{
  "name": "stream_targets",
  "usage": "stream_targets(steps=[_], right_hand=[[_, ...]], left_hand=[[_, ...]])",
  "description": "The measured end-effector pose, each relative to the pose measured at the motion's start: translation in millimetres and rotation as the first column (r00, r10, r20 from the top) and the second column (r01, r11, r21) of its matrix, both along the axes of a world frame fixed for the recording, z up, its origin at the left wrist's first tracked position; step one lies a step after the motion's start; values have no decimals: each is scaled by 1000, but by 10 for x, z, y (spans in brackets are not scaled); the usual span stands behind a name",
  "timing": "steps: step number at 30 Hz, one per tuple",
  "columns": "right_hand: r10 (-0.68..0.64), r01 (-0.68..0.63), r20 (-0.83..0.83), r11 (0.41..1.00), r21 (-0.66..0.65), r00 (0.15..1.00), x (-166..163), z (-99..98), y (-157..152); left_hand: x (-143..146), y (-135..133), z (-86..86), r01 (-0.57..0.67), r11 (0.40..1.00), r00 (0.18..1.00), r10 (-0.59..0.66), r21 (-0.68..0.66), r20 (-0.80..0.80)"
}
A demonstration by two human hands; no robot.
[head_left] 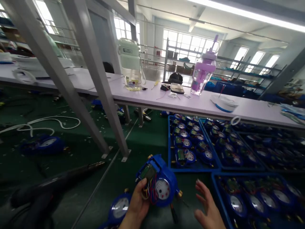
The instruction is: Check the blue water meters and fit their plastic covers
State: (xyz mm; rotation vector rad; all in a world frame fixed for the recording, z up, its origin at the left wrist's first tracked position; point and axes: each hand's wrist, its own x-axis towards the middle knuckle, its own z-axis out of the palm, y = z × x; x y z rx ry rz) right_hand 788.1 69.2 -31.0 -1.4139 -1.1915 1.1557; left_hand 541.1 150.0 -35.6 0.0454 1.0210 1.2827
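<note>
Left hand (138,203) clasped on blue water meter (158,183), held above green mat (147,136); dial faced upward, long axis tilted up-left. Right hand (208,206) spread, nothing held. Beyond, blue trays (170,159) filled with meters; white shelf (166,100) farthest.

Blue water meter (158,181): round body, white dial face w/ red marks, green circuit board on top, coloured wires loose at left side. Brass fittings at ends. Tilted, lifted off the green worktop, near its front edge, approx. centre.
</note>
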Motion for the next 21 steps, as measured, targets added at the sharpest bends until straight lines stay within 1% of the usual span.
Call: stream_targets(steps=[1, 3, 5, 6, 8, 9, 11, 13, 15, 17, 21], right_hand=[[12, -10, -62, 999, 36, 998, 7, 60, 43], [131, -123, -152, 991, 62, 980, 8, 208, 68], [258, -250, -237, 966, 63, 937, -4, 349, 8], [287, -280, -287, 958, 66, 914, -13, 404, -48], [286, -278, -434, 957, 82, 854, -30, 474, -193], [266, -260, -530, 962, 87, 805, -34, 494, -271], [221, -239, -710, 968, 76, 668, -24, 522, -416], [184, -232, -817, 971, 63, 547, 19, 557, -527], [167, -216, -856, 974, 67, 489, 94, 611, -605], [187, -213, -862, 973, 95, 471, 190, 678, -661], [267, -267, -842, 951, 154, 468, 364, 806, -760]], left_hand=[[88, -134, 115, 48, 999, 999, -48, 5, -7], [272, -374, 335, 138, 990, 990, -137, 17, -24], [453, -575, 541, 192, 981, 980, -191, 33, -50], [539, -660, 639, 217, 975, 973, -213, 43, -87], [693, -804, 820, 281, 957, 939, -260, 66, -224], [761, -864, 901, 316, 946, 907, -278, 76, -318], [875, -967, 1039, 371, 924, 823, -282, 90, -493], [958, -1051, 1141, 396, 913, 764, -270, 96, -587], [1009, -1119, 1205, 419, 904, 736, -281, 88, -616], [1030, -1175, 1237, 437, 896, 728, -300, 80, -617], [1031, -1267, 1240, 436, 895, 735, -295, 91, -610]])
